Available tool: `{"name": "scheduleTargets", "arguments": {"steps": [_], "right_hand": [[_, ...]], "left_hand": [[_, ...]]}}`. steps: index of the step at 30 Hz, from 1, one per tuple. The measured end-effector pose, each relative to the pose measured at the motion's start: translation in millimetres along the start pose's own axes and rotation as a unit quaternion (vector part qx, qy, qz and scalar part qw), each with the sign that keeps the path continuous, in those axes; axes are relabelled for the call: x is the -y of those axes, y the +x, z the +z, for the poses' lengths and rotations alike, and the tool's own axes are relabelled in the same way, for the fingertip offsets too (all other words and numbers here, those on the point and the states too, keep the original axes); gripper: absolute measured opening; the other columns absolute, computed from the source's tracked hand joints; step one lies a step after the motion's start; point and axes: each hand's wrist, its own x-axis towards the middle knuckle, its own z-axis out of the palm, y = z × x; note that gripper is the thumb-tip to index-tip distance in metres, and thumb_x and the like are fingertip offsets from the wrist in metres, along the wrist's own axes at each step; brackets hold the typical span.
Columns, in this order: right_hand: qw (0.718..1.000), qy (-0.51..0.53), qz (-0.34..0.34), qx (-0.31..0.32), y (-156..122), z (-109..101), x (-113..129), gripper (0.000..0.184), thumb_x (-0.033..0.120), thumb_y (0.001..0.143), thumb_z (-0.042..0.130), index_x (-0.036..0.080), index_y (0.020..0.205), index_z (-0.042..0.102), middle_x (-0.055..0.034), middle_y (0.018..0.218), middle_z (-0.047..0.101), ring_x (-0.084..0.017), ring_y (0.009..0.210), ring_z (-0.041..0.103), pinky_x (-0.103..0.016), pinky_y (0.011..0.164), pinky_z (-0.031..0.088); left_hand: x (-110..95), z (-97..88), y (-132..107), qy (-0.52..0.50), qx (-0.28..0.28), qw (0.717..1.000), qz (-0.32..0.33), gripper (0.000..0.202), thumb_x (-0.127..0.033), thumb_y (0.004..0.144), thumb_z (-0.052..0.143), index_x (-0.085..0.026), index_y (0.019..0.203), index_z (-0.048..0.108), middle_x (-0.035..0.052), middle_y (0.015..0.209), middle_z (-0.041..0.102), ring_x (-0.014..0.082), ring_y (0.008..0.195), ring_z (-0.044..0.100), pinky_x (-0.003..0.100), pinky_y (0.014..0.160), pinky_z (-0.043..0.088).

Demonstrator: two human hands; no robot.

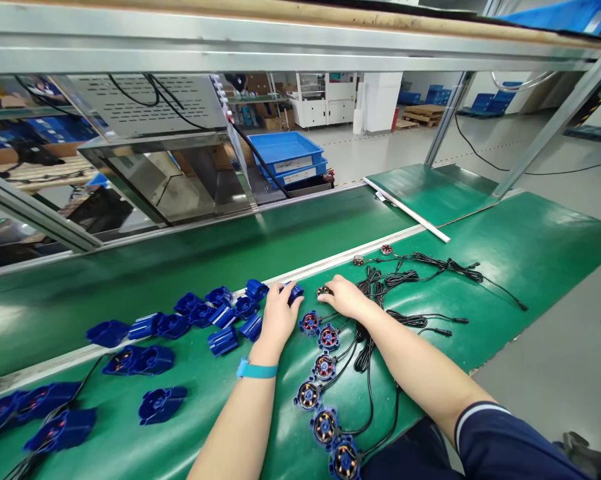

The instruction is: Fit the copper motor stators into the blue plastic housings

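Note:
My left hand (275, 323), a teal band at its wrist, is closed on a blue plastic housing (295, 292), partly hidden by the fingers. Just to the right, my right hand (348, 298) pinches a small round motor stator (323, 291) with a black cable. A gap separates the two parts. Below them runs a column of blue housings with copper-coiled stators inside, among them one nearest my left hand (309, 323) and another lower down (325, 425). Several blue housings without visible coils (223, 340) lie left of my left hand.
Two loose stators (386, 249) and bundled black cables (405, 277) lie on the green mat (505, 267) at right. More fitted housings (63, 427) sit at lower left. A white strip (405, 210) lies behind. A metal frame beam (280, 50) crosses overhead.

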Motion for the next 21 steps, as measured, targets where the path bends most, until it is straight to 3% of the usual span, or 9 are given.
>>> {"name": "scheduleTargets", "arguments": {"steps": [3, 6, 10, 15, 19, 21], "right_hand": [[1.0, 0.007, -0.021, -0.007, -3.5, 1.6, -3.1, 0.043, 0.042, 0.088, 0.07, 0.014, 0.12, 0.067, -0.0109, 0.112, 0.061, -0.022, 0.1, 0.062, -0.031, 0.091, 0.048], [0.999, 0.0, -0.022, -0.024, -2.1, 4.4, -3.3, 0.041, 0.038, 0.09, 0.067, 0.016, 0.124, 0.065, -0.0105, 0.113, 0.061, -0.022, 0.101, 0.063, -0.032, 0.093, 0.048], [0.999, -0.004, -0.036, -0.032, 1.1, 7.2, -1.5, 0.04, 0.037, 0.091, 0.066, 0.016, 0.126, 0.064, -0.0104, 0.115, 0.06, -0.022, 0.102, 0.063, -0.033, 0.091, 0.049], [0.999, 0.009, -0.033, -0.028, 3.6, 8.4, -1.8, 0.031, 0.034, 0.091, 0.064, 0.015, 0.115, 0.066, -0.0101, 0.111, 0.061, -0.022, 0.097, 0.063, -0.034, 0.088, 0.05], [0.988, 0.074, -0.074, -0.114, 2.5, 6.1, -3.4, 0.029, 0.031, 0.093, 0.062, 0.018, 0.118, 0.062, -0.0097, 0.114, 0.061, -0.021, 0.101, 0.062, -0.035, 0.091, 0.051], [0.967, 0.124, -0.12, -0.187, -0.2, 4.4, -2.7, 0.032, 0.031, 0.094, 0.06, 0.019, 0.123, 0.059, -0.0109, 0.119, 0.06, -0.022, 0.107, 0.06, -0.036, 0.094, 0.051]], "left_hand": [[-1.8, -2.2, -2.9, -0.054, 0.015, 0.998, 0.001, 0.036, -0.039, 0.095, 0.056, -0.017, 0.122, 0.065, 0.0107, 0.104, 0.059, 0.025, 0.099, 0.061, 0.041, 0.091, 0.053], [-5.6, -5.0, 0.8, -0.084, -0.006, 0.996, -0.001, 0.029, -0.034, 0.098, 0.048, -0.018, 0.113, 0.068, 0.009, 0.098, 0.063, 0.0224, 0.096, 0.062, 0.038, 0.09, 0.053], [-6.6, -5.2, 6.1, -0.072, -0.05, 0.996, 0.02, 0.031, -0.027, 0.09, 0.06, -0.016, 0.119, 0.06, 0.009, 0.1, 0.063, 0.0235, 0.098, 0.061, 0.04, 0.092, 0.052], [-4.0, -4.2, 5.2, -0.099, -0.026, 0.994, 0.039, 0.027, -0.032, 0.083, 0.072, -0.018, 0.103, 0.062, 0.0083, 0.102, 0.06, 0.0239, 0.1, 0.06, 0.04, 0.087, 0.056], [0.6, 0.3, 2.2, -0.136, 0.005, 0.991, -0.016, 0.061, -0.039, 0.077, 0.078, -0.018, 0.13, 0.054, 0.0137, 0.127, 0.058, 0.0268, 0.111, 0.061, 0.04, 0.085, 0.059], [3.7, 3.6, 1.3, -0.147, 0.051, 0.987, -0.035, 0.062, -0.039, 0.078, 0.078, -0.02, 0.132, 0.055, 0.0123, 0.127, 0.062, 0.0271, 0.11, 0.063, 0.043, 0.092, 0.056]]}}
